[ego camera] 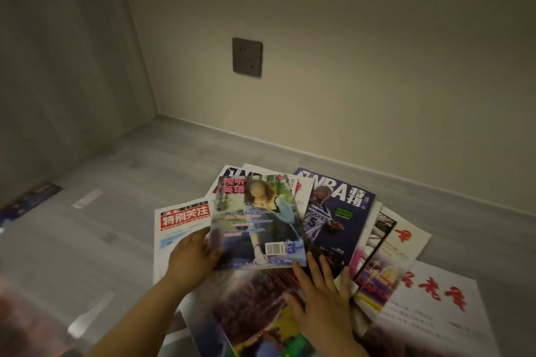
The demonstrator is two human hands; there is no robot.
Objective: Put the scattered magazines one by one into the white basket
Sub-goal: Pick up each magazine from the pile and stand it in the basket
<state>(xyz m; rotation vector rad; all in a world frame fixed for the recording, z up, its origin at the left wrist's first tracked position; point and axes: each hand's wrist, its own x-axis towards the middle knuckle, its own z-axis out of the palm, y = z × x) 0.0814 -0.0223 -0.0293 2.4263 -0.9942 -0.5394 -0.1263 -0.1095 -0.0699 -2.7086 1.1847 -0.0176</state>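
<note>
We see a fan of mags spread on the grey floor [116, 177], close to the wall corner. On top of the heap sits the woman-cover mag [261, 220], cover up, w/ a barcode near its btm right corner. Our left hand [193, 259] grips it at the lower left edge: thumb on the cover, other fingers hidden beneath, so it's clamped on that mag. Whether the mag is lifted clear of the pile or only tipped up, we can't tell.

Our right hand [322, 298] lies flat, fingers straight and a bit spread, holding nothing. Its fingertips sit just below the btm right corner of the woman-cover mag. They rest partly on the NBA mag [339, 211] and partly on the big colourful mag [255, 307] nearest us. The two hands are apart, one at each lower corner of the woman-cover mag.

Other mags: the red-title mag [182, 216] sticks out at left, under the left hand. A back mag [235, 171] peeks out at the far side. At right lie white mags [435, 290] w/ red brush characters. A dark blue leaflet [32, 201] lies well apart at far left. A grey socket [247, 57] sits on the wall [377, 52] above.
</note>
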